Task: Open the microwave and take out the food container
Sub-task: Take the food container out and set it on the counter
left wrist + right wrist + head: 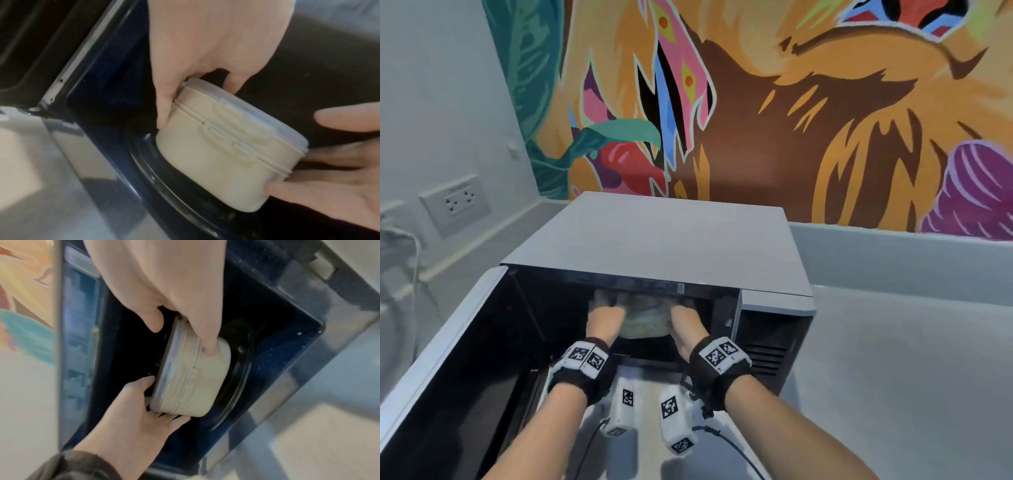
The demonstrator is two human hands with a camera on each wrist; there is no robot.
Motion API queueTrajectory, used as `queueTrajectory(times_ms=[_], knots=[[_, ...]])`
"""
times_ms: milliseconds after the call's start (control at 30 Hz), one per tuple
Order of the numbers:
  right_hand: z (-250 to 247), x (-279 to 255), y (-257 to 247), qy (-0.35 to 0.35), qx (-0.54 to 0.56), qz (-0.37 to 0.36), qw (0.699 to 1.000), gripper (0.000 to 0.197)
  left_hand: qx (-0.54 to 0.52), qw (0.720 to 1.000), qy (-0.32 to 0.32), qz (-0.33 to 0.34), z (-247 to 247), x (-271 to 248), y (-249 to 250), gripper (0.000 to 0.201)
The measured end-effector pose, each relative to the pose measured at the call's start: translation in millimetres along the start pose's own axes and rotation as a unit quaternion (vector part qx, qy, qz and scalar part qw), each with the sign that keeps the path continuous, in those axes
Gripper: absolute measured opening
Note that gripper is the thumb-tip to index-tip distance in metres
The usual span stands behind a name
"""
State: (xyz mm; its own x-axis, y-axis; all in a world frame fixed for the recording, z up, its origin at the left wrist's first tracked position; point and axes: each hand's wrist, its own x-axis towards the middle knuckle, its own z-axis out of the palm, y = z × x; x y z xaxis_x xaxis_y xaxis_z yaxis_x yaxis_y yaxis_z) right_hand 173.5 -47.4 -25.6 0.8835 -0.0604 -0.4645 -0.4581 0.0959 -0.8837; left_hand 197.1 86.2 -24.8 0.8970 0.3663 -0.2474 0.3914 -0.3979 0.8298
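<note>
Door open; left hand [604,317] and right hand [688,320] clasp container [222,155] on turntable [240,369]; next: lift, draw out level

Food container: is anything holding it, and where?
Both hands: the left hand and right hand each grip an opposite end of the food container, below the lid.

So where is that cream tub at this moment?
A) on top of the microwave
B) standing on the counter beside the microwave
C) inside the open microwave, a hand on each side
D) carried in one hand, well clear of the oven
C: the food container sits inside the microwave over the glass turntable, with the left hand gripping one side and the right hand the other.
</note>
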Motion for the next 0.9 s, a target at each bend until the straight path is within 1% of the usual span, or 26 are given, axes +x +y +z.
queueTrajectory(times_ms=[67,100,167,200,233,300,367,400,467,567,700,767,833,900], knots=[[-1.2,-19.0,12.7,-0.024,0.035,-0.009,0.999,0.034,0.016,0.999,0.038,0.014,-4.5,-29.8,-4.6,0.054],[-3.6,-28.7,21.9,-0.028,0.044,-0.014,0.999,0.043,0.022,0.998,0.053,0.022,-7.2,-47.0,-7.1,0.058],[-12.6,-56.9,37.5,-0.043,0.049,-0.020,0.998,0.069,0.031,0.997,0.055,0.038,-7.5,-83.3,-15.3,0.067],[-19.8,-70.0,47.6,-0.051,0.056,-0.021,0.997,0.072,0.035,0.997,0.046,0.048,-7.0,-103.0,-20.4,0.070],[-28.6,-84.2,56.2,-0.058,0.066,-0.023,0.996,0.069,0.042,0.997,0.041,0.055,-4.8,-120.6,-28.1,0.071],[-50.6,-112.2,77.2,-0.074,0.076,-0.007,0.994,0.057,0.058,0.996,0.024,0.060,3.3,-155.2,-47.2,0.073],[-76.2,-140.1,97.8,-0.079,0.084,-0.005,0.993,0.048,0.060,0.997,-0.008,0.052,17.2,-187.6,-67.8,0.075],[-90.4,-151.8,107.6,-0.071,0.087,0.002,0.994,0.049,0.060,0.997,-0.028,0.049,27.3,-203.1,-76.3,0.076],[-120.0,-174.1,125.8,-0.050,0.101,0.006,0.994,0.046,0.059,0.995,-0.064,0.049,50.6,-232.4,-88.1,0.076],[-172.8,-203.8,143.0,-0.018,0.097,-0.001,0.995,0.047,0.057,0.990,-0.112,0.062,92.2,-269.9,-88.3,0.077],[-240.5,-222.2,148.7,0.067,0.103,-0.018,0.992,0.057,0.059,0.977,-0.181,0.099,153.3,-302.8,-68.2,0.075],[-268.4,-226.6,146.4,0.114,0.104,-0.026,0.988,0.055,0.052,0.968,-0.216,0.117,180.2,-313.1,-55.0,0.073],[-291.1,-226.5,141.9,0.157,0.103,-0.030,0.982,0.052,0.048,0.959,-0.247,0.133,203.9,-319.3,-41.6,0.078],[-311.1,-220.8,135.7,0.188,0.104,-0.029,0.976,0.053,0.041,0.951,-0.272,0.143,223.5,-320.5,-28.4,0.083]])
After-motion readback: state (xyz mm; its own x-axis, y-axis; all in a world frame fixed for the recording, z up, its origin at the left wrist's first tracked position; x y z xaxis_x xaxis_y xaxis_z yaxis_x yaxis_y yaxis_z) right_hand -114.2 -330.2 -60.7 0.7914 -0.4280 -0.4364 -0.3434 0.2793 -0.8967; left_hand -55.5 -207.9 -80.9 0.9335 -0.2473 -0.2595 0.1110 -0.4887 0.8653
